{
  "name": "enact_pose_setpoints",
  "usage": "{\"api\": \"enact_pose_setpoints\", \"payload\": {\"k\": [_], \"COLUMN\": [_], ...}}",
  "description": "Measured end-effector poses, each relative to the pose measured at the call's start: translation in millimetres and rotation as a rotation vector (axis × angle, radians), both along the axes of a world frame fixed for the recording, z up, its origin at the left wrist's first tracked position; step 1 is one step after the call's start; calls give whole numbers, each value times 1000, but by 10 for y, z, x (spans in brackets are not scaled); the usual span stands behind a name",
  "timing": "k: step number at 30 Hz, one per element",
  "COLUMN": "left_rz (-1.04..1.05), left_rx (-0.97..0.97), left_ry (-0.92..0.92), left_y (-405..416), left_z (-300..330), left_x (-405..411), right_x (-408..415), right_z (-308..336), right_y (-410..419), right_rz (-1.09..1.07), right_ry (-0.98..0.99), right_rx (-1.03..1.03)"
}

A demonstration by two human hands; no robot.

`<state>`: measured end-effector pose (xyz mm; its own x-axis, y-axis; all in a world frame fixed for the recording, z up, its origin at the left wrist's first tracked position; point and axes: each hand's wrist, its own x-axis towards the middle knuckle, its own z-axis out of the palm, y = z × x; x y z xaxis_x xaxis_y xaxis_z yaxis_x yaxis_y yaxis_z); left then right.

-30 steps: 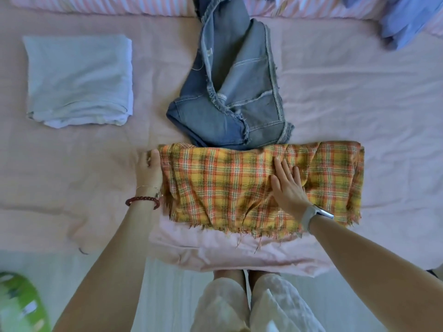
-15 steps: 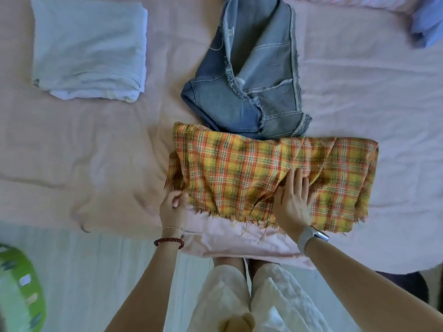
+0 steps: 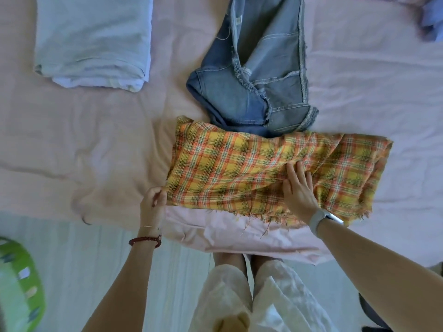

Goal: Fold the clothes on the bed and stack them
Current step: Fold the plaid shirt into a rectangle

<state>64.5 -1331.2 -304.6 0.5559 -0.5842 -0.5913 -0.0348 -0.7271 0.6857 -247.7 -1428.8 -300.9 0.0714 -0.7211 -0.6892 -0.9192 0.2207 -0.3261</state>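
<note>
Head view: a plaid cloth (image 3: pixel 251 168), yellow and orange, is lying spread across the near edge of the bed (image 3: pixel 84 144), its frayed lower hem hanging just over a pink sheet fold. The left hand (image 3: pixel 153 202) is pinching the cloth's near left corner, fingers curled round the fabric. The right hand (image 3: pixel 298 190) is lying flat on the cloth toward its middle, fingers straight and close together, pressing it down; the fabric is wrinkling around them. A denim garment (image 3: pixel 254 75) is lying unfolded just beyond the plaid cloth, its lower edge tucked slightly under the plaid's far edge. A folded pale stack (image 3: pixel 93 39) is sitting well apart at the far left of the bed. A green object (image 3: pixel 19 286) is showing on the floor at the lower left.
</note>
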Motion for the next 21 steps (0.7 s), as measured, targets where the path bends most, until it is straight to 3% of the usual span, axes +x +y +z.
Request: {"api": "enact_pose_setpoints", "payload": {"k": [3,5,9,13,16,21], "left_rz": [-16,-36,-290,-625,-777,-865], "left_rx": [46,24,-116,-85,58,134], "left_ry": [-140,-340,-599,-548,-455,-415], "left_y": [-147,-239,-297,-276,-239,-271], "left_z": [43,160,382,359,234,58], "left_x": [-92,-257,-823,-1373,-1657,-1811], "right_x": [-111,-234,-560,-943,-1156,-1425], "right_z": [122,197,234,170,81,89], "right_y": [26,85,263,404,458,503], "right_rz": [-117,-243,-497,-786,-799,-715], "right_ry": [-54,-52,82,196,158,82], "right_rx": [-163,-295,-393,-230,-85,-258]}}
